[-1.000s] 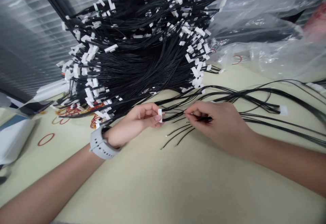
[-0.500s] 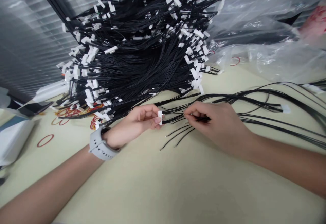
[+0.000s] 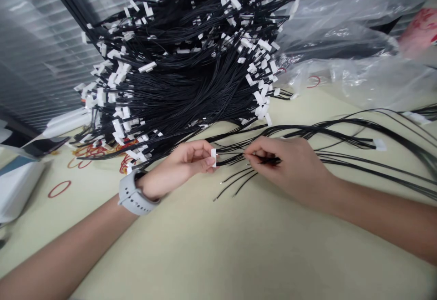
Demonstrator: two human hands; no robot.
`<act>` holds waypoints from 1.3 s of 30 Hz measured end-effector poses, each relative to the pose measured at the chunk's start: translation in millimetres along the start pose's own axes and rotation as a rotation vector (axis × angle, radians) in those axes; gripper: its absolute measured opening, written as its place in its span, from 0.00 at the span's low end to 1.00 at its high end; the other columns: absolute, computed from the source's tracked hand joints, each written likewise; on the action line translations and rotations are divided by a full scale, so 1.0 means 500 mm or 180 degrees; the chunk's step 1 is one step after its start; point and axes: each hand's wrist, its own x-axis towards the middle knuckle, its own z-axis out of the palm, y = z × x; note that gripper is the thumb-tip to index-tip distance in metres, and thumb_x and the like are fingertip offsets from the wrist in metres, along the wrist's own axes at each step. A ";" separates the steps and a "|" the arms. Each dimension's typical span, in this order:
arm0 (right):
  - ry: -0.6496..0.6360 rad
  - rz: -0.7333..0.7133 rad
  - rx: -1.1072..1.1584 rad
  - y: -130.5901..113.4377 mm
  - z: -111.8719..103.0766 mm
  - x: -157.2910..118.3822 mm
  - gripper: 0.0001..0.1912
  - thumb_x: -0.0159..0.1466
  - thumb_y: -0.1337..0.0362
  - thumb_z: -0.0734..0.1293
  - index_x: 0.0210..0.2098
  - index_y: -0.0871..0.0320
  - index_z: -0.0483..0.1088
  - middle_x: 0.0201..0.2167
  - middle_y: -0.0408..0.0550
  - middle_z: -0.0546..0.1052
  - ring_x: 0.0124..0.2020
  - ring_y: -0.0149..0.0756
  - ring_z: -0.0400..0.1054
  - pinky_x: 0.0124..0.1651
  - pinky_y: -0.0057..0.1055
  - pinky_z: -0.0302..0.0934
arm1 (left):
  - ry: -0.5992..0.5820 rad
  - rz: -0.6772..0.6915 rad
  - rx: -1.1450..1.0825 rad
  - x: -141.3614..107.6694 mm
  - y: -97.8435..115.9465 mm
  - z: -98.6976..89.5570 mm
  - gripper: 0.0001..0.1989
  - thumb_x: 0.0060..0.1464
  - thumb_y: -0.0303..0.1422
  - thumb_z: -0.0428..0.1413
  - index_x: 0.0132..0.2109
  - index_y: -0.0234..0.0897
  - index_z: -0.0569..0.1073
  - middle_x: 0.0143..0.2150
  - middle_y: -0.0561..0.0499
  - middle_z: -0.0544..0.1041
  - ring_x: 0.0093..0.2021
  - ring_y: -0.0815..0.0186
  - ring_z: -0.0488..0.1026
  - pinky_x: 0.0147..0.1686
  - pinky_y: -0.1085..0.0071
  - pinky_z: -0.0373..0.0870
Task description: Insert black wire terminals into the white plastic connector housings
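- White connector (image 3: 213, 158), near the centre of the frame: we hold it upright between thumb and fingers of our left hand (image 3: 193, 159), grip narrow. Its right side faces the wires, probably so that side stays reachable.
- Black wires (image 3: 230, 160) run from beside the connector toward our right hand (image 3: 292, 161). That hand is closed on dark wire, fingertips pinched; we judge the pinch near the end gives finer control. Exact count in the grip: cannot tell.
- Three loose wire ends (image 3: 228, 190) fan out below the gap between our hands, angled down-left, apart from the connector.
- Cable pile (image 3: 194, 86) fills the upper centre; its lower edge sits just beyond our left hand and limits room on that side.
- Longer wires (image 3: 382, 129) extend right past our right wrist, bounding movement upward there.
- Plastic bags (image 3: 368, 74) lie at upper right; red rubber band (image 3: 59, 189) at left, away from our fingers.
- Counter (image 3: 218, 254) surface extends from below both hands to the bottom of the frame. We read this as the widest room for moving; our forearms border it on either side.
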 end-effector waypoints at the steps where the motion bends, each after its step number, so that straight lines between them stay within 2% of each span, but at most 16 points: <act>1: 0.0000 -0.0107 0.0038 0.000 0.001 0.000 0.06 0.55 0.74 0.62 0.27 0.57 0.66 0.19 0.36 0.67 0.19 0.23 0.57 0.24 0.21 0.52 | 0.0007 0.0007 0.0035 0.000 0.001 0.000 0.04 0.52 0.29 0.55 0.32 0.33 0.66 0.26 0.55 0.69 0.28 0.72 0.66 0.31 0.75 0.61; 3: 0.0027 -0.0280 0.0059 -0.002 0.003 0.000 0.05 0.55 0.74 0.62 0.27 0.58 0.66 0.20 0.37 0.68 0.20 0.23 0.59 0.25 0.21 0.52 | 0.0017 0.0032 0.0097 -0.001 0.002 0.001 0.04 0.52 0.29 0.55 0.32 0.33 0.66 0.26 0.55 0.69 0.28 0.72 0.66 0.30 0.75 0.61; 8: 0.0039 -0.0324 -0.0081 -0.009 0.009 0.003 0.03 0.57 0.72 0.62 0.29 0.60 0.66 0.20 0.39 0.69 0.21 0.24 0.60 0.24 0.22 0.52 | -0.0011 0.0277 0.0217 -0.005 0.005 0.019 0.02 0.52 0.27 0.54 0.33 0.33 0.66 0.25 0.55 0.69 0.28 0.72 0.66 0.30 0.75 0.62; 13: 0.0050 -0.0909 -0.0046 -0.006 0.017 0.004 0.05 0.60 0.71 0.60 0.30 0.61 0.67 0.22 0.41 0.71 0.22 0.26 0.62 0.25 0.23 0.52 | 0.0024 0.0389 0.0297 -0.014 0.005 0.050 0.01 0.54 0.26 0.52 0.34 0.32 0.67 0.25 0.55 0.69 0.28 0.72 0.66 0.29 0.76 0.62; 18: 0.0092 -0.1172 0.0011 -0.005 0.020 0.003 0.08 0.62 0.71 0.59 0.29 0.63 0.69 0.22 0.44 0.70 0.23 0.27 0.62 0.26 0.24 0.54 | 0.0067 0.0467 0.0468 -0.021 0.002 0.058 0.01 0.53 0.26 0.52 0.34 0.33 0.67 0.25 0.55 0.69 0.27 0.72 0.66 0.29 0.75 0.62; 22: 0.0113 -0.1089 0.0013 -0.007 0.015 0.007 0.04 0.60 0.71 0.61 0.30 0.63 0.68 0.21 0.42 0.69 0.22 0.26 0.61 0.24 0.24 0.54 | 0.0045 0.0452 0.0236 -0.015 0.004 0.053 0.01 0.54 0.27 0.52 0.34 0.33 0.67 0.25 0.55 0.69 0.28 0.72 0.67 0.29 0.75 0.62; 23: 0.0093 -0.1036 -0.0032 -0.006 0.011 0.009 0.03 0.60 0.71 0.63 0.32 0.63 0.68 0.23 0.42 0.70 0.23 0.27 0.62 0.25 0.24 0.55 | 0.0083 0.0429 0.0167 -0.013 0.005 0.051 0.01 0.54 0.27 0.52 0.34 0.33 0.67 0.25 0.55 0.69 0.28 0.72 0.67 0.30 0.75 0.63; 26: -0.0145 -0.0915 -0.0329 0.003 -0.009 0.012 0.07 0.59 0.68 0.65 0.37 0.63 0.68 0.31 0.47 0.72 0.29 0.30 0.66 0.30 0.26 0.59 | 0.0285 0.0347 0.0006 -0.008 0.004 0.046 0.02 0.54 0.27 0.52 0.33 0.33 0.67 0.26 0.55 0.69 0.29 0.72 0.68 0.31 0.75 0.63; 28: -0.0317 -0.0916 -0.0524 0.010 -0.027 0.013 0.04 0.60 0.68 0.63 0.33 0.62 0.70 0.33 0.49 0.72 0.31 0.32 0.67 0.33 0.28 0.61 | 0.0412 0.0291 -0.0080 -0.007 0.002 0.044 0.02 0.54 0.26 0.53 0.33 0.32 0.67 0.27 0.54 0.69 0.29 0.72 0.68 0.32 0.75 0.63; 30: -0.0345 -0.0938 -0.0641 0.014 -0.043 0.014 0.08 0.62 0.68 0.61 0.29 0.61 0.71 0.33 0.49 0.72 0.33 0.34 0.68 0.34 0.30 0.61 | 0.0491 0.0253 -0.0112 -0.007 0.000 0.042 0.01 0.53 0.26 0.53 0.34 0.32 0.67 0.27 0.54 0.70 0.29 0.72 0.68 0.32 0.75 0.63; 33: 0.0019 -0.0690 -0.0474 0.002 -0.056 0.012 0.09 0.63 0.67 0.61 0.29 0.58 0.72 0.31 0.45 0.74 0.31 0.31 0.68 0.32 0.28 0.60 | 0.0520 0.0229 -0.0090 -0.008 -0.001 0.041 0.01 0.53 0.26 0.53 0.33 0.32 0.68 0.27 0.53 0.71 0.29 0.72 0.68 0.32 0.75 0.64; 36: 0.0494 -0.0261 0.0109 -0.022 -0.051 0.006 0.04 0.61 0.66 0.64 0.31 0.56 0.71 0.28 0.40 0.75 0.28 0.27 0.68 0.30 0.24 0.59 | 0.0434 0.0241 -0.0096 -0.011 0.002 0.043 0.02 0.54 0.26 0.53 0.33 0.32 0.67 0.27 0.53 0.70 0.29 0.72 0.68 0.32 0.75 0.64; 39: 0.0427 -0.0201 0.0409 -0.040 -0.031 -0.002 0.06 0.63 0.68 0.61 0.35 0.57 0.71 0.28 0.42 0.73 0.28 0.27 0.67 0.29 0.24 0.58 | 0.0291 0.0308 -0.0103 -0.013 0.006 0.047 0.02 0.54 0.26 0.53 0.33 0.32 0.67 0.28 0.54 0.69 0.29 0.73 0.68 0.32 0.76 0.65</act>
